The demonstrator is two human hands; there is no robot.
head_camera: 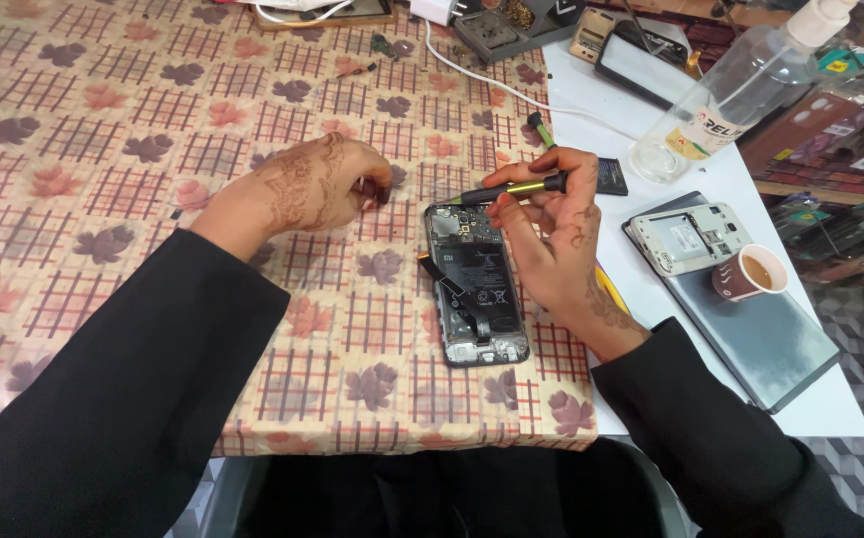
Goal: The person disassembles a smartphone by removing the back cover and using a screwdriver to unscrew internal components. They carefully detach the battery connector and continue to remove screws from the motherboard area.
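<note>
fingers (527,194) of the right hand (552,249) pinch a screwdriver (512,188) over the opened phone (474,284).

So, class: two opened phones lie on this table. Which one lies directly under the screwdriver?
The dark phone on the patterned cloth, beneath the right hand and its screwdriver. The grey one lies apart on a tablet.

At frame centre the right hand (552,239) holds a screwdriver (517,187) over an opened phone (474,284), the left hand (302,189) resting curled just left.
</note>
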